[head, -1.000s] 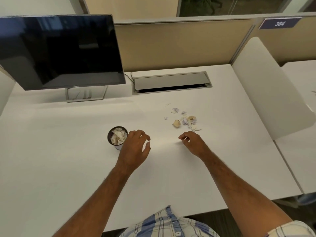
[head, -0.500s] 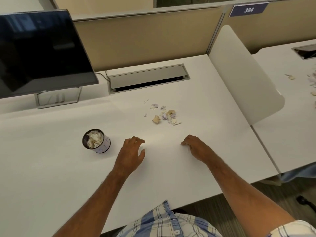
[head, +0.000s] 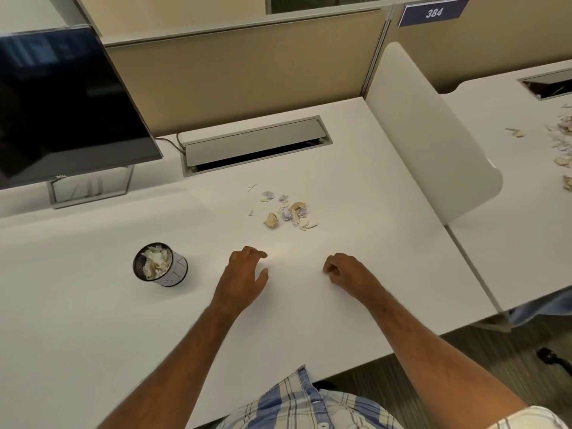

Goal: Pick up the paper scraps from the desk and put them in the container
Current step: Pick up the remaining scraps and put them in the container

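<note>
You are resting both hands, left hand (head: 244, 278) loosely open and empty, right hand (head: 343, 270) curled with contents I cannot tell, short of the light paper scraps (head: 286, 210), risking scattering them across the counter (head: 93, 320) or tipping the full container (head: 160, 264).

An open-plan office: a white desk (head: 93, 305) with a dark monitor (head: 62, 113) on the left, tan cubicle partitions (head: 247, 82), a numbered plate "384" (head: 433, 12) and a cable hatch (head: 257, 144).

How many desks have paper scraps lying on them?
2: the near desk has a small cluster beyond the hands; the neighbouring desk at right has more, partly cut off by the frame.
</note>
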### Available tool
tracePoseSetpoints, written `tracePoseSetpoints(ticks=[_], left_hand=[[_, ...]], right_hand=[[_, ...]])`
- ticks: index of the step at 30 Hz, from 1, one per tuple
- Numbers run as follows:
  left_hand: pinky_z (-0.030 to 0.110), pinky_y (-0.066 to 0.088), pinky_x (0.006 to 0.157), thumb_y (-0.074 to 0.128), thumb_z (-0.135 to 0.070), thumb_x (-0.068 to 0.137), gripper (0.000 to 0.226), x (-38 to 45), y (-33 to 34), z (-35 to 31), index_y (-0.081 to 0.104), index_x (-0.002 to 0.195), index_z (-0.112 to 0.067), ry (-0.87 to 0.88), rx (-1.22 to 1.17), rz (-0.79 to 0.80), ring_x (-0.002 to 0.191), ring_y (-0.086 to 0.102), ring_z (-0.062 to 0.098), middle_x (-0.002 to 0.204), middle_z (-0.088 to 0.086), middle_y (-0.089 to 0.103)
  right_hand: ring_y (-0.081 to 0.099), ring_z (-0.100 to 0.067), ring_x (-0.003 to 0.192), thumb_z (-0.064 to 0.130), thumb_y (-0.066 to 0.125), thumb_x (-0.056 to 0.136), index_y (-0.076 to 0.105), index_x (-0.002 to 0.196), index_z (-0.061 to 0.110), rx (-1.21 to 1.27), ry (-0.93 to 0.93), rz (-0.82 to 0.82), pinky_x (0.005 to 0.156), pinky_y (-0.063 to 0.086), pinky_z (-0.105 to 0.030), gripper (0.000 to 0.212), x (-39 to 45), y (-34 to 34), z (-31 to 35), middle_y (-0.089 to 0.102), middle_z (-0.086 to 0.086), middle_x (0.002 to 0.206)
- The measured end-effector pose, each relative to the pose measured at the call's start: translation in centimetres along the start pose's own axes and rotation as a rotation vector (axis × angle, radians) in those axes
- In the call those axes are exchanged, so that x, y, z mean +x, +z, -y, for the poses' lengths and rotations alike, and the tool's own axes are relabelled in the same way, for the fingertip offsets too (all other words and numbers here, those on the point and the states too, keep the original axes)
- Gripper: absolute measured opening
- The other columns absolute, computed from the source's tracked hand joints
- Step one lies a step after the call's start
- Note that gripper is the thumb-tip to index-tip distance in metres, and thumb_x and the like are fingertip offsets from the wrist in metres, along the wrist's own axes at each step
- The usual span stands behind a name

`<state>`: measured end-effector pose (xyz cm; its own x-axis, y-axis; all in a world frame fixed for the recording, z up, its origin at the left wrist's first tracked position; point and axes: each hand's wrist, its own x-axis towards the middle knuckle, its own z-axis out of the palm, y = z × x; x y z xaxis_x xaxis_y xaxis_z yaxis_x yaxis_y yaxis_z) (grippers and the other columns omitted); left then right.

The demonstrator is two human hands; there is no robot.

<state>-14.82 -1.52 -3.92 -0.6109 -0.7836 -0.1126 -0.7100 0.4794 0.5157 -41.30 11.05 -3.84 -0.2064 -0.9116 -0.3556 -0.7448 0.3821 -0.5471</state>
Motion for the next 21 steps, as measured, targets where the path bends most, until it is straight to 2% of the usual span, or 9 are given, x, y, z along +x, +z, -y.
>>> tracePoseSetpoints(ticks=[5,9,14,18,21], left_hand=[[0.032,0.048,0.095,0.065,-0.030,0.095,0.034,1.7,0.2,0.1,0.061,0.128,-0.022,-0.058,-0.073,0.000,0.121,0.049,0.020,0.131,-0.005,0.058],[0.032,0.045,0.096,0.068,-0.028,0.093,0.037,3.9,0.1,0.1,0.059,0.128,-0.022,-0.160,-0.164,-0.016,0.123,0.049,0.023,0.133,-0.005,0.055],[0.037,0.042,0.103,0.075,-0.038,0.087,0.059,7.8,0.0,0.3,0.051,0.136,-0.017,-0.357,-0.211,-0.010,0.129,0.046,0.027,0.138,0.003,0.048],[0.041,0.041,0.109,0.079,-0.049,0.081,0.086,10.8,0.0,0.9,0.039,0.147,-0.010,-0.498,-0.248,0.018,0.137,0.042,0.031,0.146,0.009,0.040],[0.040,0.040,0.108,0.079,-0.052,0.080,0.087,12.6,0.2,1.4,0.040,0.145,-0.009,-0.524,-0.253,0.000,0.136,0.041,0.033,0.143,0.010,0.040]], right_hand=[[0.064,-0.021,0.089,-0.004,0.056,0.083,0.071,0.097,0.008,0.146,0.119,-0.094,0.083,0.051,-0.035,0.023,2.1,-0.5,0.5,0.069,-0.005,0.099],[0.064,-0.022,0.084,-0.004,0.057,0.082,0.069,0.094,0.008,0.201,0.140,-0.131,0.076,0.051,-0.034,0.020,4.5,-1.4,1.2,0.068,-0.008,0.098],[0.057,-0.020,0.076,-0.004,0.056,0.081,0.067,0.094,0.007,0.243,0.146,-0.215,0.072,0.047,-0.032,0.021,7.7,-2.6,2.2,0.066,-0.011,0.095],[0.060,-0.025,0.087,-0.004,0.052,0.084,0.065,0.100,0.006,0.244,0.164,-0.258,0.079,0.049,-0.037,0.023,10.1,-2.9,2.5,0.065,-0.011,0.101],[0.060,-0.024,0.091,-0.002,0.051,0.088,0.065,0.107,0.004,0.209,0.165,-0.233,0.086,0.051,-0.039,0.024,11.4,-2.7,2.5,0.063,-0.013,0.108]])
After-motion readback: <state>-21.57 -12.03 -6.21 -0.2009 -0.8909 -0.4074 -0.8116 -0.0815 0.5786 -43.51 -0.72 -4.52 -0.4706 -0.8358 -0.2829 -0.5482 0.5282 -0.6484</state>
